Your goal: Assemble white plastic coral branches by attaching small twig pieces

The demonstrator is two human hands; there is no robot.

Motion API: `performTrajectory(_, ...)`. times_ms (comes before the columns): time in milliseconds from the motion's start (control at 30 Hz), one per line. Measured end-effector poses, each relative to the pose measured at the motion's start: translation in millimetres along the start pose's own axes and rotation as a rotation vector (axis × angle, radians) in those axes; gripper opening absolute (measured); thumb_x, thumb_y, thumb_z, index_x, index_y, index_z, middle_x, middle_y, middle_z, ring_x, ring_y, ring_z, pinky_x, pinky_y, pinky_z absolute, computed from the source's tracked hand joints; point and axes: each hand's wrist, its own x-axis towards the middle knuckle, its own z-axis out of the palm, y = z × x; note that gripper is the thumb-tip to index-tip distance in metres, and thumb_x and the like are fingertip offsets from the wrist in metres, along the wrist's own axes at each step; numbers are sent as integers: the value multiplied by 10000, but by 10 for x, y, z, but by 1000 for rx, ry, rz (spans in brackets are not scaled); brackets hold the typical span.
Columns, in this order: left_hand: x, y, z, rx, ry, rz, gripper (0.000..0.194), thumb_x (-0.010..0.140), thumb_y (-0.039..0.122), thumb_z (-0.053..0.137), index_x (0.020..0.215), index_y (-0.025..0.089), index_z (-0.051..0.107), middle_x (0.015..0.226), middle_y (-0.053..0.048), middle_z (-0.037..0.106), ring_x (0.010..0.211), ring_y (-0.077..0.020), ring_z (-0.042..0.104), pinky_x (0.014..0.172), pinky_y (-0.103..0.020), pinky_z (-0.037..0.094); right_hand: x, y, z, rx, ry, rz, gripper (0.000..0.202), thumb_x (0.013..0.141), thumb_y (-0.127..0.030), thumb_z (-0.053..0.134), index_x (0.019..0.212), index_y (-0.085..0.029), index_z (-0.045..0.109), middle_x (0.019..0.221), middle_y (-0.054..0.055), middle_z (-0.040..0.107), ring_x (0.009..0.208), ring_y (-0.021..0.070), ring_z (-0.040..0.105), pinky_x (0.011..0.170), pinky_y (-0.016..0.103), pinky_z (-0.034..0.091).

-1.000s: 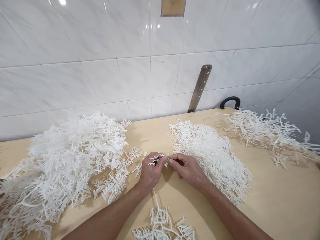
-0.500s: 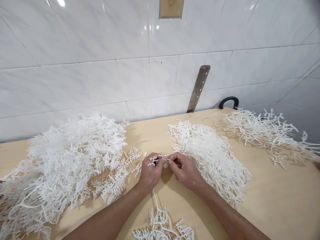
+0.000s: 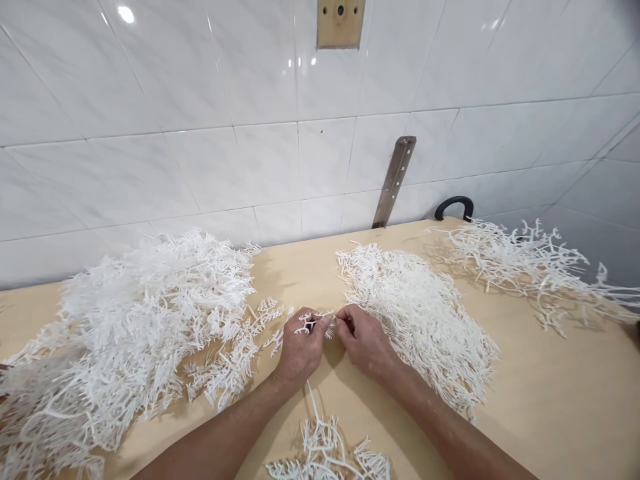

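Observation:
My left hand [image 3: 303, 343] is closed on a white branched plastic sprig [image 3: 305, 323], its forked tips poking out above the thumb and finger. Close beside it, my right hand [image 3: 364, 339] pinches the sprig's end between thumb and fingertips. A thin stem runs down from under my left hand to a larger white branched piece [image 3: 325, 453] on the table at the bottom of the view. Whether that stem joins the held sprig is hidden by the hand. Small loose sprigs [image 3: 233, 360] lie just left of my left hand.
A big heap of white branched pieces [image 3: 150, 313] covers the table's left. A flatter pile of short white pieces [image 3: 420, 307] lies right of centre. Bare branching stems [image 3: 515, 257] sit far right, near a black curved handle [image 3: 454, 205]. A metal strip [image 3: 394, 183] leans on the tiled wall.
Both hands stay in nearly the same place, with my right fingertips drawn in slightly closer around the sprig's end. The camera view has tilted up a little.

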Motion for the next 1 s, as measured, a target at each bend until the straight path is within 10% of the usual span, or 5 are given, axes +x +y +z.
performTrajectory(200,-46,45,2,-18,-44,14,302,828,389,640,624,174,585,583,19,521,579,-121,462,597,-245,394,46,42,-96,243,45,268,125,859,-336,524,791,-234,504,498,-52,564,360,155,556,404,269,444)
performTrajectory(533,-16,-39,30,-56,-26,-29,381,883,476,594,664,165,623,655,2,560,665,-138,508,669,-256,420,-5,18,-154,208,196,164,333,873,-478,558,1008,-183,631,590,-2,613,379,134,524,404,268,444)
performTrajectory(800,-13,-50,35,-106,-64,-38,359,887,463,592,692,166,644,648,-4,588,652,-142,542,663,-254,444,-73,-127,-124,507,-160,201,428,886,-598,534,940,-182,620,572,-46,545,345,96,471,340,219,391)
performTrajectory(1000,-10,-52,40,-155,-66,-83,348,875,472,611,716,166,662,632,-10,622,627,-150,581,628,-259,454,-41,-17,-59,566,-159,250,348,865,-527,608,872,-179,629,540,-54,549,364,84,479,382,206,405)
